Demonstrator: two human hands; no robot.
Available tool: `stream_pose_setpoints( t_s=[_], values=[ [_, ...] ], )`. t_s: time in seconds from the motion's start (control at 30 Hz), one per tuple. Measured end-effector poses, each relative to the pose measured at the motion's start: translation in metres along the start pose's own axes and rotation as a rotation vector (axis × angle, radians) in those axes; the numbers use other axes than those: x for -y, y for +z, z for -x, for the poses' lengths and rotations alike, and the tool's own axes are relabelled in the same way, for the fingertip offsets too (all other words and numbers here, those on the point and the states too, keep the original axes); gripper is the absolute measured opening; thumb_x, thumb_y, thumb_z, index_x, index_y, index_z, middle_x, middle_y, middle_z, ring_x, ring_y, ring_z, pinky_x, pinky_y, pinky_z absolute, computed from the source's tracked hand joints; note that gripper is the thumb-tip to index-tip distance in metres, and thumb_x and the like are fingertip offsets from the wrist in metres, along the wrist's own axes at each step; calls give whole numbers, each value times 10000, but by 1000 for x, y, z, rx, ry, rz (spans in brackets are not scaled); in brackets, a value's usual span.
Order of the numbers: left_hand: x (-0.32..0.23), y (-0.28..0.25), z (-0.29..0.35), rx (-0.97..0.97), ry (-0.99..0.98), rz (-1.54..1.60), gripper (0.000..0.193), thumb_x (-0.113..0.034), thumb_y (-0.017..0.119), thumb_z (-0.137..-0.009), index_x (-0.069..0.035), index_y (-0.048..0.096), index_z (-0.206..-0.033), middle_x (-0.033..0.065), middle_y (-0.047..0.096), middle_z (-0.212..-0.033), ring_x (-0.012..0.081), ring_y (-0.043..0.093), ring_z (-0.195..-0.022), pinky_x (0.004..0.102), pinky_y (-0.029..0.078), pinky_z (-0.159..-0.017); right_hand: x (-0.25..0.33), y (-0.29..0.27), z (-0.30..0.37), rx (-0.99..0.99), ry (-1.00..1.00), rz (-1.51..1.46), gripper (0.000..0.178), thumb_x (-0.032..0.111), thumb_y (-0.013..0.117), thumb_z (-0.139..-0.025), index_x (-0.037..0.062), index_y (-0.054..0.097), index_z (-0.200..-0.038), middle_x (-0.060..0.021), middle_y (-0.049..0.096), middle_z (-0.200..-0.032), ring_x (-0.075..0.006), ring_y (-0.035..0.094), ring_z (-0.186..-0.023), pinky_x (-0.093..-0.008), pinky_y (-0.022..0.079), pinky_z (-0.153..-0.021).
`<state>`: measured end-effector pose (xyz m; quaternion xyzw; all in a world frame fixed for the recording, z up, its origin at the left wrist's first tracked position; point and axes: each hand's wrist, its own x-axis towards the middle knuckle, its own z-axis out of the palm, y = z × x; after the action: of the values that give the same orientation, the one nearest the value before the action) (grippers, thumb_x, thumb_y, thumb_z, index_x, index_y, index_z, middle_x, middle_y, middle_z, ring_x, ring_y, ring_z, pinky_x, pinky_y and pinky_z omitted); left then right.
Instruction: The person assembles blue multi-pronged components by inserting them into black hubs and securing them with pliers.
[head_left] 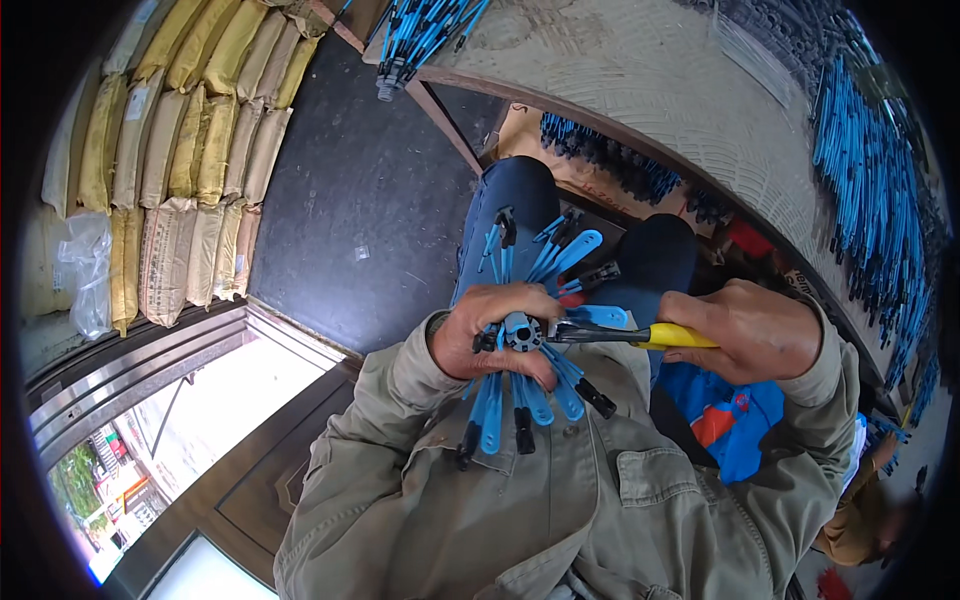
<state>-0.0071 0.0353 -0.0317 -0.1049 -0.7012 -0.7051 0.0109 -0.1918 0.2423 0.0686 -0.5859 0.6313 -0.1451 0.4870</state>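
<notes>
So the blue-rod bundle (491,408) is held up over the lap (512,190), the left hand (462,340) wrapped snugly round it just behind the grey hub (523,332), while the right hand (745,335) is clenched on the yellow-handled pliers (672,336), their tip right by the hub's side. Can't tell if the jaws have bitten on anything, so I'd check that first. Then I'd brace the hub, thumb clear of the tip, and squeeze dead square so nothing slips.
</notes>
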Motion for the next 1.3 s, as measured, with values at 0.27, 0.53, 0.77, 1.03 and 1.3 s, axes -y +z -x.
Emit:
stream_pose_setpoints(
  t_s=[0.27, 0.53, 0.77, 1.03, 1.3],
  values=[
    [8, -5, -4, -97, -72, -3, 500, -263, 797, -646, -15, 557, -1009, 82, 606, -826, 176, 592, -742, 293, 452, -666, -6, 10, -7, -259, -20, 59, 222, 140, 614, -822, 60, 483, -982, -131, 572, -679, -348, 580, -622, -411, 429, -513],
    [-1, -1, -2, -400, -75, 29, 341, -166, 637, -830, 10, 520, -1098, 95, 609, -917, 157, 582, -816, 284, 461, -741, -78, -23, 23, -1134, 576, 788, 285, 240, 683, -771, 63, 510, -912, -107, 580, -894, -302, 601, -739, -359, 456, -567],
    [-33, -7, -20, -591, 78, 32, 340, -51, 604, -835, 15, 498, -1152, 121, 613, -992, 177, 601, -878, 273, 465, -767, -100, -7, 1, -1278, 191, 770, 750, 461, 749, -639, 19, 491, -1188, -172, 500, -1219, -373, 477, -1121, -424, 386, -925],
    [-55, 4, -105, -638, 217, -109, 435, -85, 621, -825, 53, 459, -1204, 178, 591, -1034, 231, 586, -956, 308, 457, -834, -18, 57, -98, -1332, -211, -165, 853, 152, 742, -730, -58, 205, -1358, -207, 501, -1216, -265, 525, -1100, -334, 394, -942],
    [-103, -39, -114, -734, 739, -583, 564, -229, 549, -871, 97, 359, -1290, 247, 414, -1287, 316, 417, -1223, 358, 349, -988, -15, -4, -119, -1191, -495, -781, 586, -21, 490, -861, -50, 178, -1356, -144, 526, -1162, -180, 564, -983, -281, 440, -846]
  ],
)
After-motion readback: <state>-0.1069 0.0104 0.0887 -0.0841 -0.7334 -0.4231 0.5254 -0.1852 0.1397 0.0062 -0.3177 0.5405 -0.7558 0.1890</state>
